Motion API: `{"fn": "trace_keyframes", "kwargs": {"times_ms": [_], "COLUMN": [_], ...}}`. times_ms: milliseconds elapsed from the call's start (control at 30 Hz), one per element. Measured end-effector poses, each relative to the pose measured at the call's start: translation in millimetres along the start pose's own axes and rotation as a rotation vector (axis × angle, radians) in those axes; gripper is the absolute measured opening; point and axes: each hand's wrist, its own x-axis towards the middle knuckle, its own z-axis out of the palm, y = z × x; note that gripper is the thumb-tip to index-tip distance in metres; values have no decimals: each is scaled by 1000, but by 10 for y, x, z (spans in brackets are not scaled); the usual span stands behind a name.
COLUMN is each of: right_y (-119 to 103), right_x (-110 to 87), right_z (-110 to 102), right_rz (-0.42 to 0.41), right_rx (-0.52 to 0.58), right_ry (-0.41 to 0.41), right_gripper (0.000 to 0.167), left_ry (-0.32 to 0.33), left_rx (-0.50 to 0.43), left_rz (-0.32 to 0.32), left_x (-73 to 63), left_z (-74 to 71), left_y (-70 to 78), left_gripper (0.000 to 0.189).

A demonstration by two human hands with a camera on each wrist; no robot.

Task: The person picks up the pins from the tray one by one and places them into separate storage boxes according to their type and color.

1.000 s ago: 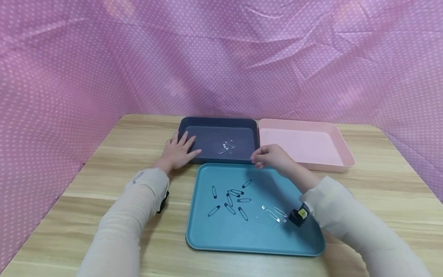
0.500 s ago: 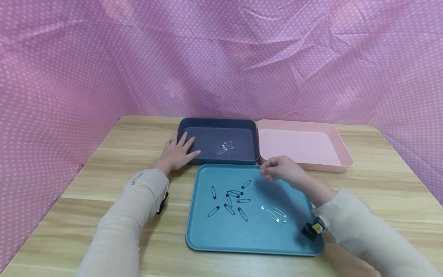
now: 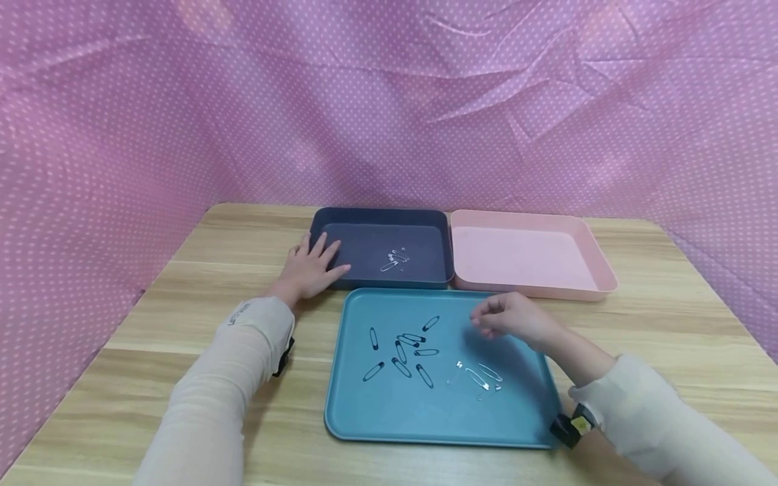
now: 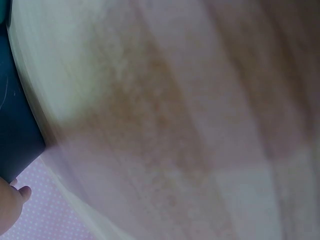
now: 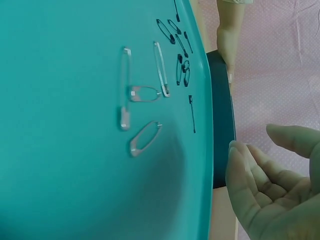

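My left hand (image 3: 306,273) lies with spread, straight fingers over the left wall of the navy tray (image 3: 365,236). Several silver safety pins (image 3: 389,266) lie inside that tray. My right hand (image 3: 513,320) hovers above the back right of the teal tray (image 3: 389,415), fingers loosely bent. In the right wrist view its thumb (image 5: 292,139) stands apart from the fingers, with nothing between them. On the teal tray, black safety pins (image 3: 424,376) are scattered left of the middle. Several silver safety pins (image 5: 162,75) lie to their right, nearer my right hand.
A pink tray (image 3: 523,256) stands right beside the navy one, both behind the teal tray. All three rest on a wooden table (image 3: 146,378). Pink dotted cloth (image 3: 377,121) hangs behind and at the sides.
My right hand has drawn back from the navy tray's near right corner, moving right and towards me over the teal tray. My left hand has stayed in place.
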Motion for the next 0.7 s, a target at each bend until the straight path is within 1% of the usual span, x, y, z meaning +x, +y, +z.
{"fn": "trace_keyframes", "kwargs": {"times_ms": [300, 533, 700], "right_y": [105, 174, 207], "right_x": [-116, -174, -220], "right_z": [4, 9, 9], "right_rz": [12, 37, 59], "right_rx": [-9, 1, -24], "right_ry": [-54, -112, -143], "right_gripper": [22, 21, 22], "left_ry": [0, 5, 4], "left_rx": [-4, -12, -2], "left_rz": [-4, 1, 4], "left_x": [-4, 8, 5], "left_z": [-3, 8, 9], "left_y": [11, -9, -10], "left_gripper": [74, 74, 74]}}
